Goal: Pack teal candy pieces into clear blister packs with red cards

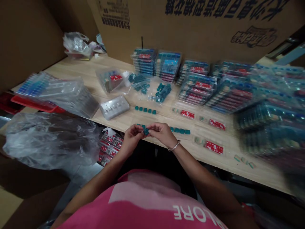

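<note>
- My left hand [132, 138] and my right hand [162, 133] meet just above the front edge of a light wooden surface [73, 70]. A thin metal bracelet [174, 146] circles my right wrist.
- My fingers [152, 126] are almost closed, coming in from both sides to pinch one small teal block [146, 131]. They appear to hold nothing else.
- The block sits between my two hands, in the middle of my view, just above the surface. It is too small and too covered by my fingers for me to tell its exact kind.
- The step in hand is close fingertip work on this single piece. Its small size calls for a steady, careful pinch in the next move.
- Just beside my right hand lies a short row of matching teal blocks [180, 130]. A second row of teal blocks [144, 110] lies farther back.
- To the right, clear blister packs with red printed cards [187, 114] lie in a loose line, with stacked blister packs [143, 61] behind them.
- Farther back are clear bags of teal pieces [162, 92]. To the left are a grey plastic tray [114, 107] and a large crumpled plastic bag [50, 140].
- A printed cardboard carton [207, 25] stands behind everything.
</note>
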Action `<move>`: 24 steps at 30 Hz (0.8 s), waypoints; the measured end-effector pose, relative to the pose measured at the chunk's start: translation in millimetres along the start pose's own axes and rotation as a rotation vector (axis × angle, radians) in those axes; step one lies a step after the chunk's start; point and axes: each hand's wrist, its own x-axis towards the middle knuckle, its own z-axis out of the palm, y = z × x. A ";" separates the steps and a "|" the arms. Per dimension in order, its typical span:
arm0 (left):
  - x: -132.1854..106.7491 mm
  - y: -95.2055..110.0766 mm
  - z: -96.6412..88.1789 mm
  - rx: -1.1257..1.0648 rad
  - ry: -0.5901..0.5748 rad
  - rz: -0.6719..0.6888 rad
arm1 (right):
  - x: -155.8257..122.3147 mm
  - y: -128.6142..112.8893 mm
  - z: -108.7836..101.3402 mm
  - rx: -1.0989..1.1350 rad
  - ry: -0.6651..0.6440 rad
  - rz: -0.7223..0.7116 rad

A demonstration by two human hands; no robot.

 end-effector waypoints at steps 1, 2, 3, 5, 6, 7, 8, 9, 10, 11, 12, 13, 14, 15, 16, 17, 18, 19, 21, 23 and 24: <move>-2.2 0.0 -0.6 0.002 -0.012 -0.026 | -1.3 2.6 -1.1 0.013 -0.006 0.015; -4.4 0.3 -1.3 0.005 -0.026 -0.053 | -2.7 4.7 -2.1 0.020 -0.010 0.025; -6.3 0.6 -2.0 0.008 -0.039 -0.077 | -4.2 5.9 -3.0 0.020 -0.012 0.028; -9.0 1.2 -3.2 0.012 -0.048 -0.105 | -7.9 5.6 -3.3 -0.019 -0.022 0.008; -9.7 1.1 -3.6 0.016 -0.040 -0.108 | -9.7 4.1 -2.5 -0.064 -0.029 -0.014; -9.9 0.8 -3.9 0.027 -0.029 -0.103 | -11.3 1.8 -1.2 -0.125 -0.032 -0.040; -9.8 0.0 -3.9 0.048 -0.018 -0.089 | -12.6 -0.8 0.5 -0.201 -0.024 -0.072; -9.4 -1.1 -3.5 0.081 -0.010 -0.066 | -13.4 -3.5 2.3 -0.288 -0.008 -0.107; -8.8 -2.4 -2.9 0.124 -0.002 -0.032 | -13.8 -5.8 4.1 -0.378 0.016 -0.141; -8.0 -4.0 -1.9 0.175 0.006 0.008 | -13.7 -7.6 5.7 -0.459 0.043 -0.173; -7.4 -5.8 -0.7 0.229 0.014 0.050 | -13.4 -8.7 6.8 -0.525 0.068 -0.198; -7.0 -7.5 0.7 0.281 0.024 0.087 | -13.1 -9.0 7.6 -0.570 0.086 -0.215; -7.1 -9.3 2.2 0.331 0.035 0.119 | -13.1 -8.5 8.1 -0.593 0.096 -0.221; -7.7 -10.9 3.7 0.381 0.043 0.145 | -13.7 -7.4 8.6 -0.598 0.103 -0.220; -9.0 -12.5 5.1 0.431 0.051 0.167 | -14.9 -5.8 9.1 -0.595 0.114 -0.217; -10.9 -13.9 6.3 0.474 0.058 0.186 | -16.7 -3.9 10.0 -0.595 0.125 -0.218; -13.0 -15.3 7.2 0.505 0.068 0.201 | -19.1 -1.7 11.2 -0.601 0.133 -0.227; -15.4 -16.4 7.7 0.521 0.076 0.208 | -21.8 0.7 12.7 -0.610 0.138 -0.242; -19.6 -18.0 7.3 0.493 0.070 0.201 | -27.0 5.6 16.0 -0.608 0.137 -0.279; -22.4 -18.1 4.7 0.402 0.030 0.165 | -30.2 10.5 18.0 -0.519 0.133 -0.265; -23.2 -17.6 2.7 0.342 0.000 0.126 | -30.9 12.8 18.2 -0.426 0.128 -0.224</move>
